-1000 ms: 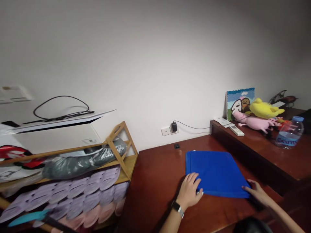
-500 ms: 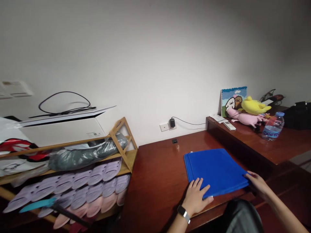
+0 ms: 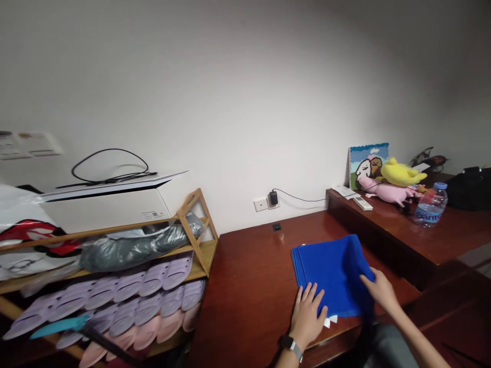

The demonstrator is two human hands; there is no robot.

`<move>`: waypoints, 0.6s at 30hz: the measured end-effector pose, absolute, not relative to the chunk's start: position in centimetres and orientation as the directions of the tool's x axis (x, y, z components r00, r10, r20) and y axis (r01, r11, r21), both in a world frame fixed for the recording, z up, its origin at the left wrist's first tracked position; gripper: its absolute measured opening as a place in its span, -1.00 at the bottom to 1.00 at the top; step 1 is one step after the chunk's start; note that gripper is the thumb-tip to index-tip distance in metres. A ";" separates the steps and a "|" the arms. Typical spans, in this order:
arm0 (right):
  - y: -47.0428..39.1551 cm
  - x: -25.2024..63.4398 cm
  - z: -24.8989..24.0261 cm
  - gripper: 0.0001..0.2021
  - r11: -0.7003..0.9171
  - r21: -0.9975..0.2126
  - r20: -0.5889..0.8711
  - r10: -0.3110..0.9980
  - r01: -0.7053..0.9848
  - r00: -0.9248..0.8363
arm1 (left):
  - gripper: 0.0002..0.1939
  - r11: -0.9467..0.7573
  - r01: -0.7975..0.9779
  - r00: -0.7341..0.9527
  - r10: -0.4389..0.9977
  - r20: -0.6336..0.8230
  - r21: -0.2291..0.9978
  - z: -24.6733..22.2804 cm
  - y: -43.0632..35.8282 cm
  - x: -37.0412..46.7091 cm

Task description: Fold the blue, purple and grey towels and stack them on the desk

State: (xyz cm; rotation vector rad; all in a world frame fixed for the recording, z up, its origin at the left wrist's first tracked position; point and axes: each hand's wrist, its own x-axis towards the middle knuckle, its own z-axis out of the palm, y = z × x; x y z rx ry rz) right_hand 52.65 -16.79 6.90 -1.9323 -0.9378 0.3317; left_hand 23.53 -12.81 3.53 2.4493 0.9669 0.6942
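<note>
Between hands (image 3: 308, 318), blue cloth (image 3: 326, 273) on desk (image 3: 249, 291), right side raised.

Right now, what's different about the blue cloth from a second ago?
The right hand has lifted the right side of the blue cloth and brought it leftward, so that side bends up. The left hand still rests at the near left corner. The bottle and yellow plush toy stayed put.
</note>
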 end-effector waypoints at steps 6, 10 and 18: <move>-16.4 41.6 4.2 -0.28 0.194 -0.313 0.470 0.882 0.930 -0.026 | -0.64 -0.430 0.340 0.299 0.893 0.337 0.837 1.9 -10.9 22.7; -17.2 40.2 0.4 -0.44 0.222 -0.044 0.485 0.857 0.974 -0.174 | -0.70 -0.323 0.201 0.140 0.944 0.299 0.925 0.9 -9.7 21.9; -19.1 42.4 0.1 -0.51 0.298 -0.021 0.499 0.830 0.954 -0.248 | -0.74 -0.339 0.105 0.096 0.939 0.329 0.935 0.5 -9.7 21.7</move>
